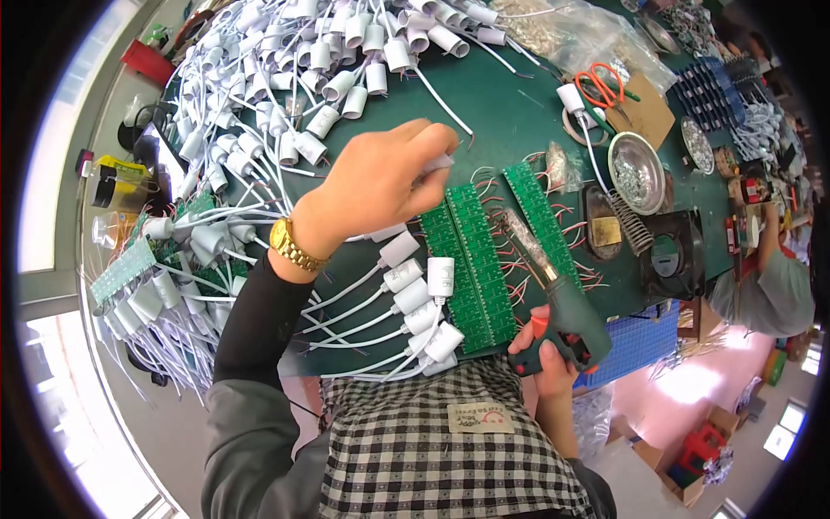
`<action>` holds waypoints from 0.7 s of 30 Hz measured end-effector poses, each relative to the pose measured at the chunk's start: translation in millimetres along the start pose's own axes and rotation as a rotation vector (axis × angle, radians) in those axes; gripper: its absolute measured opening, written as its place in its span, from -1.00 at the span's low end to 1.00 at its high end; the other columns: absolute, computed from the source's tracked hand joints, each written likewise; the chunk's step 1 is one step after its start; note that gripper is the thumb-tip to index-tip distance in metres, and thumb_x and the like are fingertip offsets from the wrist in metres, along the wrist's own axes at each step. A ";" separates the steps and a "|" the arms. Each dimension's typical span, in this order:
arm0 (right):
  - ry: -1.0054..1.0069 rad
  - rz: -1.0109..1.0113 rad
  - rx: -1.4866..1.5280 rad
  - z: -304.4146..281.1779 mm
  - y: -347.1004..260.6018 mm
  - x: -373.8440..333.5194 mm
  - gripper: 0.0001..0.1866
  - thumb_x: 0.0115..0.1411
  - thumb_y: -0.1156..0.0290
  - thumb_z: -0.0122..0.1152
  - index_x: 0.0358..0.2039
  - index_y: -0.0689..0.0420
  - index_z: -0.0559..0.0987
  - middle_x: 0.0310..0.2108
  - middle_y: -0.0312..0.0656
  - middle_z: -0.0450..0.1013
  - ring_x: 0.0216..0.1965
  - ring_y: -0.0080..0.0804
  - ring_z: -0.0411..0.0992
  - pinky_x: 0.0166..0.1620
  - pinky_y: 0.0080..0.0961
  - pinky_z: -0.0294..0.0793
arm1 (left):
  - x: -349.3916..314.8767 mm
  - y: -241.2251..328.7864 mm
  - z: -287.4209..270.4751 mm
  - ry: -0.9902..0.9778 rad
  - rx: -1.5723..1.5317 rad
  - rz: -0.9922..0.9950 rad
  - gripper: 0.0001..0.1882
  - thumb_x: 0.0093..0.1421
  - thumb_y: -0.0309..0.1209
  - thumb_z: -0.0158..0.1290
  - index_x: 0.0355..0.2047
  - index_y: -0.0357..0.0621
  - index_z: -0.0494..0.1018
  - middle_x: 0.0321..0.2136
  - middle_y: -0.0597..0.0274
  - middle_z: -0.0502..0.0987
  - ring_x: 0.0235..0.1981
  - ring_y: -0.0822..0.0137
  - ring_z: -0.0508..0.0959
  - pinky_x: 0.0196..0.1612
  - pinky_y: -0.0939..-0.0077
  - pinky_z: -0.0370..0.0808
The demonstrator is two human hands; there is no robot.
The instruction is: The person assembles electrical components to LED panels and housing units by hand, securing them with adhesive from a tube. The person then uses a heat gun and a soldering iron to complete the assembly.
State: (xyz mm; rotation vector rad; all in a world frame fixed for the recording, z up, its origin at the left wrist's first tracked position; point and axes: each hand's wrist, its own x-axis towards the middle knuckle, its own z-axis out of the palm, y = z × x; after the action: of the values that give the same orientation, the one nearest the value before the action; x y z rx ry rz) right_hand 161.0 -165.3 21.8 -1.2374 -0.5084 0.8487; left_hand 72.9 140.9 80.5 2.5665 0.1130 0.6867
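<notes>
My left hand (380, 182), wearing a gold watch, is raised over the bench with its fingers closed around a small white piece (438, 164), probably a lamp socket, mostly hidden by the fingers. In my right hand (553, 368) is a dark green soldering gun (571, 316) with a red trigger, its tip pointing up and left over the boards. Beneath it lie green circuit board strips (475, 268) with thin red and white wires along their edges. Left of them, several white lamp sockets (402, 275) with white cables lie in a row near my checked apron.
A large heap of white corded sockets (294, 69) covers the far left. To the right are a metal bowl (635, 173), a coiled spring holder (631, 223), orange-handled scissors (598, 85) and a small black fan (673, 255). Another person's arm (765, 259) shows at far right.
</notes>
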 end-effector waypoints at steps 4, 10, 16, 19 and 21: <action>-0.073 -0.041 -0.028 3.2 1.3 7.4 -0.51 0.14 0.22 0.14 0.02 0.23 0.38 -0.48 -0.15 0.43 -0.45 -0.41 0.43 -0.35 -0.47 0.41 | -23.3 -19.3 15.8 -0.152 -0.172 -0.342 -0.74 0.06 -0.41 0.22 -0.32 -0.22 0.37 -0.57 0.14 0.41 -0.58 0.35 0.39 -0.46 0.49 0.37; -0.095 0.020 -0.035 10.3 5.7 11.6 -0.52 0.14 0.22 0.14 0.02 0.22 0.39 -0.50 -0.14 0.42 -0.46 -0.40 0.42 -0.33 -0.44 0.40 | -42.3 -10.9 17.2 -0.068 -0.254 -0.584 -0.80 0.11 -0.48 0.15 -0.26 -0.22 0.41 -0.59 0.22 0.40 -0.58 0.46 0.35 -0.48 0.52 0.34; -0.069 0.038 -0.013 13.1 7.0 12.3 -0.42 0.11 0.13 0.19 -0.02 0.32 0.34 -0.49 -0.14 0.38 -0.48 -0.37 0.42 -0.37 -0.50 0.46 | -49.2 -18.1 10.8 -0.119 -0.139 -0.426 -0.83 0.07 -0.48 0.10 -0.30 -0.24 0.44 -0.41 0.16 0.40 -0.46 0.28 0.40 -0.42 0.46 0.36; -0.118 0.032 0.030 16.0 7.3 15.3 -0.52 0.14 0.22 0.15 0.01 0.22 0.39 -0.50 -0.14 0.40 -0.49 -0.38 0.41 -0.38 -0.45 0.39 | -57.8 -25.3 15.7 -0.133 -0.117 -0.455 -0.90 0.02 -0.51 0.13 -0.42 -0.26 0.49 -0.36 0.19 0.40 -0.44 0.36 0.41 -0.39 0.53 0.35; -0.128 0.026 0.017 17.3 6.9 16.5 -0.52 0.14 0.22 0.16 0.02 0.22 0.39 -0.50 -0.13 0.40 -0.49 -0.38 0.41 -0.39 -0.45 0.39 | -63.9 -26.1 23.0 -0.084 -0.132 -0.468 -0.90 0.01 -0.52 0.13 -0.43 -0.26 0.49 -0.36 0.22 0.40 -0.43 0.38 0.40 -0.38 0.55 0.35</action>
State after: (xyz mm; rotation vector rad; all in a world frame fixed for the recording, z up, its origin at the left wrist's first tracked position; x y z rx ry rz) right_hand 156.2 -141.1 18.3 -1.1818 -0.5876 0.9564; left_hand 29.6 141.6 22.0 2.3134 0.5970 0.3923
